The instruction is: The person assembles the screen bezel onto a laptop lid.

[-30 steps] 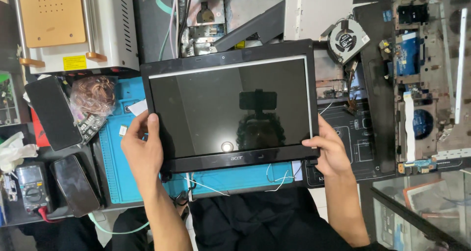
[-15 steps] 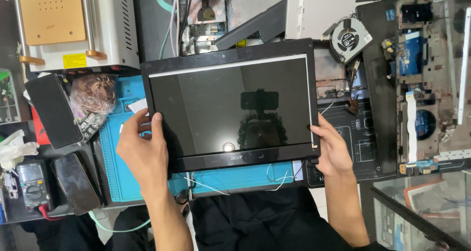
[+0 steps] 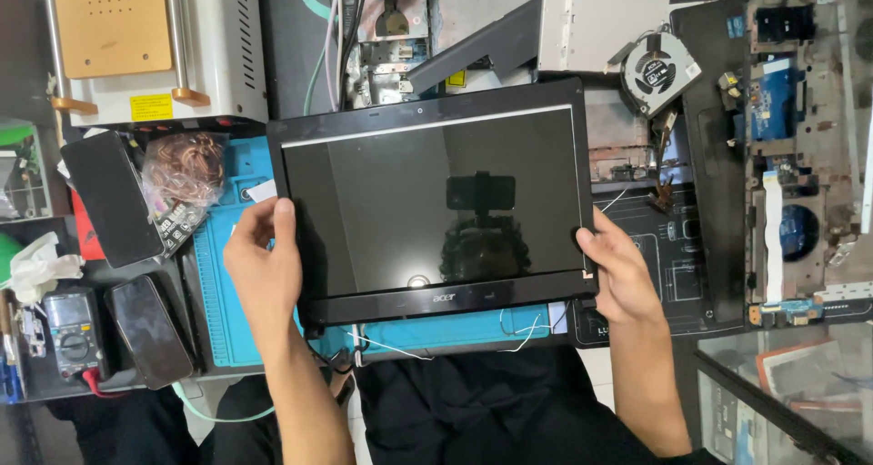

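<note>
The table (image 3: 637, 10) is crowded with repair clutter, and the largest thing on it is the laptop screen panel (image 3: 432, 201), a black-framed display lying face up at the centre, its glass dark and mirroring the person above. It rests over a blue work mat (image 3: 218, 310), which shows at 8 o'clock from the panel and along its lower edge (the soft mat probably spares the back of the lid from scratches). At 10 o'clock stands a white machine with an orange plate (image 3: 136, 47), pushed back out of the working space. At 3 o'clock a stripped laptop chassis (image 3: 800, 156) lies open, and a cooling fan (image 3: 659, 70) sits at 1 o'clock. The left hand (image 3: 264, 270) grips the panel's left edge, thumb laid up along the bezel; the right hand (image 3: 618, 274) clasps the lower right corner, fingers wrapped underneath. Holding both sides seems to keep the thin panel level. Thin white wires (image 3: 518, 329) trail from its lower edge, so it looks detached from a base.
</note>
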